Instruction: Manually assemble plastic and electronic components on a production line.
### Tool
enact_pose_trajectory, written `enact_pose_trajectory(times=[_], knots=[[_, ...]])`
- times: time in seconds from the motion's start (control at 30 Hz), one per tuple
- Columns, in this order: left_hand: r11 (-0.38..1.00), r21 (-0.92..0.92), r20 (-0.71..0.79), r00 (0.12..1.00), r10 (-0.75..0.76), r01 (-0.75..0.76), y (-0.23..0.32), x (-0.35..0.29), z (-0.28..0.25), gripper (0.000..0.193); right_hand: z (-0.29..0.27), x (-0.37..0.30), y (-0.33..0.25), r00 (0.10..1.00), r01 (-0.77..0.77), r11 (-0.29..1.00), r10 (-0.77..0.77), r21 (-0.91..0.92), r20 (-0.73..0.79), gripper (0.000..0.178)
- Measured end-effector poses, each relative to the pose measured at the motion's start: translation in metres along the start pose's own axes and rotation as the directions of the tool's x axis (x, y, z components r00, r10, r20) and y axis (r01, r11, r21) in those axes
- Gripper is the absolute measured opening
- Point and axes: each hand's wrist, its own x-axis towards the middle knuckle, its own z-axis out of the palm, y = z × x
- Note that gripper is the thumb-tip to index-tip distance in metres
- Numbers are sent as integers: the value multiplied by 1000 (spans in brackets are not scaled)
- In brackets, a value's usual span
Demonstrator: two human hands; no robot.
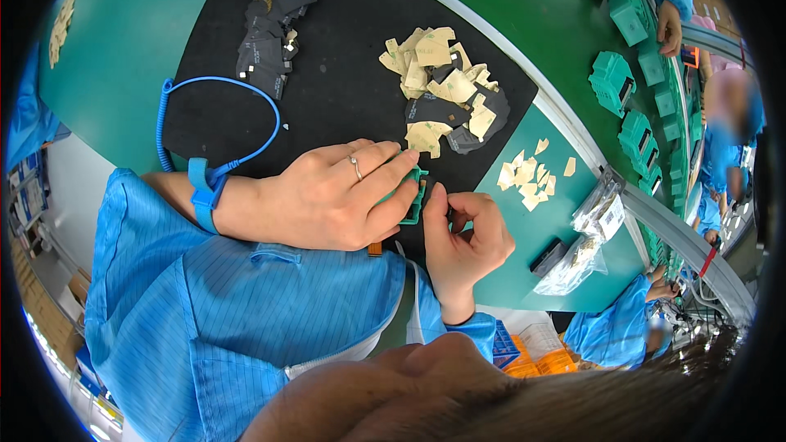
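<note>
My left hand (340, 196), with a ring and a blue wrist strap (206, 195), lies palm down over a small green plastic piece (415, 198). Its fingers curl over that piece and hide most of it. Just right of the piece is my right hand (473, 237), with thumb and forefinger pinched together at its edge. Something dark shows by those fingertips, too small to make out. A short orange-brown strip (375, 250) sticks out beneath my left hand. Beyond my hands, a pile of cream backing paper pieces (430, 53) lies mixed with dark grey sheets (438, 113).
A stack of dark grey pieces (266, 41) lies on the black mat (344, 24). The strap's blue coiled cord (160, 127) loops across it. Paper scraps (528, 176) and clear plastic bags (581, 254) lie right. Beyond the metal rail (565, 98) are green housings (612, 82) and co-workers.
</note>
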Motion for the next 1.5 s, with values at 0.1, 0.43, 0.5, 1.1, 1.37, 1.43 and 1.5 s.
enact_pose_trajectory(times=[0.1,0.43,0.5,1.1,1.37,1.43,1.5], knots=[[1000,15,5,1000,-1,1,0,-1,2,38,1,0,1,1000,-19,1000,19,10,0,22],[1000,-11,77,997,5,-4,-2,2,2,41,3,1,8,1000,-17,1000,17,-10,17,21],[1000,-2,106,994,9,-9,-2,3,2,41,3,1,9,999,-25,999,26,-22,22,20],[890,-454,-120,988,-101,36,-1,-15,28,48,-20,-8,9,897,-442,774,393,454,203,10],[889,-458,-149,986,-70,-6,-3,-24,19,54,-17,-4,-6,895,-441,778,343,447,286,10],[886,-463,-147,987,-63,-13,-4,-25,18,56,-17,-4,-8,896,-436,788,333,434,295,9],[882,-471,-150,987,-62,-16,-5,-25,19,56,-17,-4,-9,924,-366,843,278,394,264,9]])
